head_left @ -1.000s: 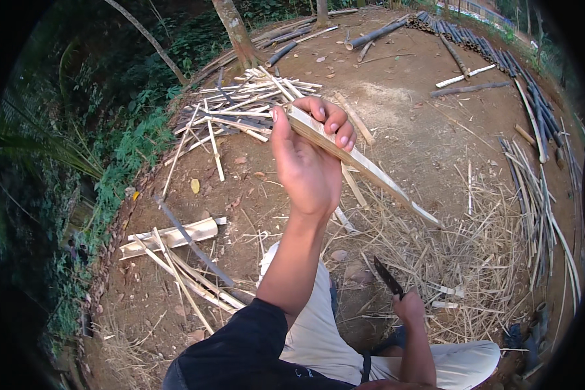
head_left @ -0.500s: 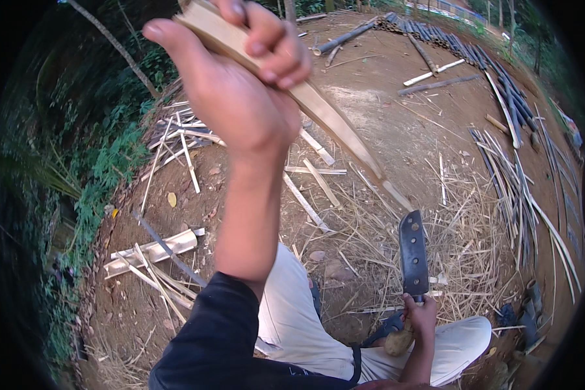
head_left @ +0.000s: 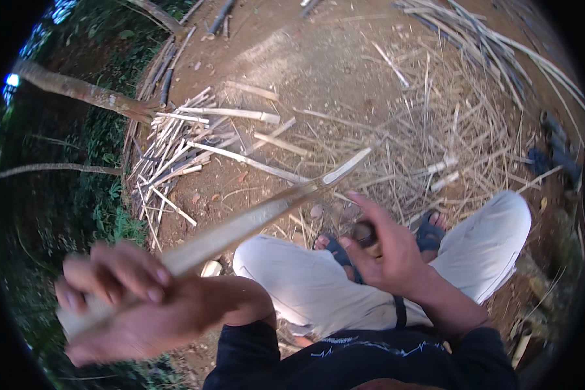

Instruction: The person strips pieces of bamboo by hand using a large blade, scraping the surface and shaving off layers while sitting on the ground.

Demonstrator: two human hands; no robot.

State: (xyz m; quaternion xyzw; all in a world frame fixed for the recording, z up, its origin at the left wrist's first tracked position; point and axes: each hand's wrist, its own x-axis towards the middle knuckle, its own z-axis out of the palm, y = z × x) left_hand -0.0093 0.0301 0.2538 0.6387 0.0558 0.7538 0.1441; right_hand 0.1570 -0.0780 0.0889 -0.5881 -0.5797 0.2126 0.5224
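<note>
A long split bamboo piece (head_left: 240,224) slants up to the right across the view, its tip narrow and pale. The fingers of my left hand (head_left: 136,302) are wrapped round its near end, blurred by motion. My right hand (head_left: 393,253) is closed loosely above my lap, beside the far part of the bamboo. The rounded brown end of a machete handle (head_left: 365,235) shows between its thumb and fingers. The machete's blade cannot be made out clearly; a faint smear lies between the hand and the bamboo.
My bent legs in pale trousers (head_left: 305,279) and sandalled feet (head_left: 338,250) lie below. A heap of split bamboo sticks (head_left: 175,143) is at the left, by tree trunks (head_left: 84,94). Shavings (head_left: 448,136) cover the ground ahead; long strips (head_left: 474,39) lie far right.
My left hand has swung down and left with the bamboo, which now points up to the right. My right hand has risen and turned, so the machete blade no longer shows clearly. The view has tilted down.
</note>
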